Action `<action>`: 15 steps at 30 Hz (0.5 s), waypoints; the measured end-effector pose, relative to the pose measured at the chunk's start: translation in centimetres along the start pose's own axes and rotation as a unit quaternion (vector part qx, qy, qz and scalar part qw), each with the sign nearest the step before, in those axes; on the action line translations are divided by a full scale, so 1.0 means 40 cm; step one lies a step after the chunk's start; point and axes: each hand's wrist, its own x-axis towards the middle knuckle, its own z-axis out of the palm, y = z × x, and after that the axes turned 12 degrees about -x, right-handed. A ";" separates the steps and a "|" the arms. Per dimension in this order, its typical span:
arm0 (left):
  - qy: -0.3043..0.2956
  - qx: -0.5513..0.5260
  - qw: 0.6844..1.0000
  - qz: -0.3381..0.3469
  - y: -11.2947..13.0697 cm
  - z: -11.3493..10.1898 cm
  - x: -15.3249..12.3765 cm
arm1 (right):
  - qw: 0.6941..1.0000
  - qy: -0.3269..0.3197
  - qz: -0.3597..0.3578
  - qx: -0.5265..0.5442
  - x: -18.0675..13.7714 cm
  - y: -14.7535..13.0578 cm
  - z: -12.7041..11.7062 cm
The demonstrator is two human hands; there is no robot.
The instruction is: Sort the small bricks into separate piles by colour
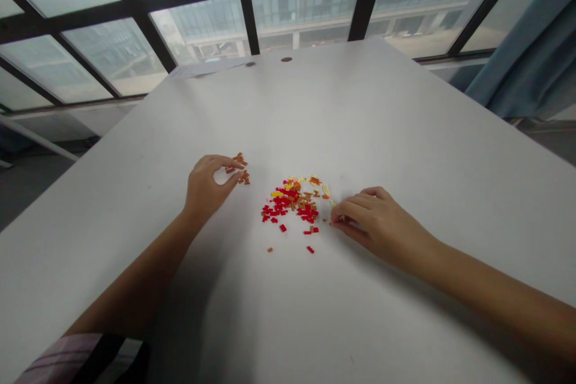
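A heap of tiny bricks [294, 201], red, orange, brown and pale yellow, lies in the middle of the white table [405, 132]. A smaller cluster of orange-brown bricks [242, 169] sits apart to its left. My left hand [207, 183] curls beside that cluster, thumb and forefinger pinched on a small orange piece at its edge. My right hand [375, 222] rests on the table at the right edge of the main heap, fingers drawn together in a pinch on a tiny piece that is too small to name.
A few stray bricks [310, 249] lie just in front of the heap. Large windows [297, 6] run behind the table's far edge. A blue curtain [531, 60] hangs at the right. Two small dark spots [286, 59] mark the far tabletop.
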 end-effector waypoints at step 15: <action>-0.190 -0.146 0.970 0.050 0.264 0.054 -0.077 | 0.978 0.190 0.006 0.085 0.016 -0.077 -0.012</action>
